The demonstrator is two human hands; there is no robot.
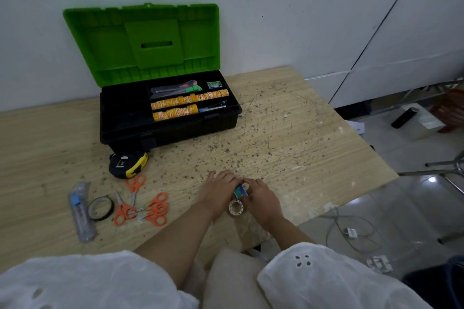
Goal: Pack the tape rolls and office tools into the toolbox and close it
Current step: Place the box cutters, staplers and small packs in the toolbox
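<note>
The black toolbox (165, 130) stands open at the back of the table, its green lid (148, 40) leaning on the wall. Its tray holds yellow tape rolls (188, 99), a knife and a stapler. My left hand (218, 193) and my right hand (261, 198) meet near the table's front edge, both pinching a small blue-green box (240, 190). A white tape roll (236, 207) lies just below it between my hands. Left of them lie several orange scissors (143, 206), a dark tape roll (100, 208), a clear packet (80, 211) and a yellow-black tape measure (128, 164).
The wooden table (301, 133) is speckled with dirt and ends at the right and near my lap. Beyond its right edge are a tiled floor, cables (351, 233), a stool's metal legs (447, 170) and a black object (404, 118).
</note>
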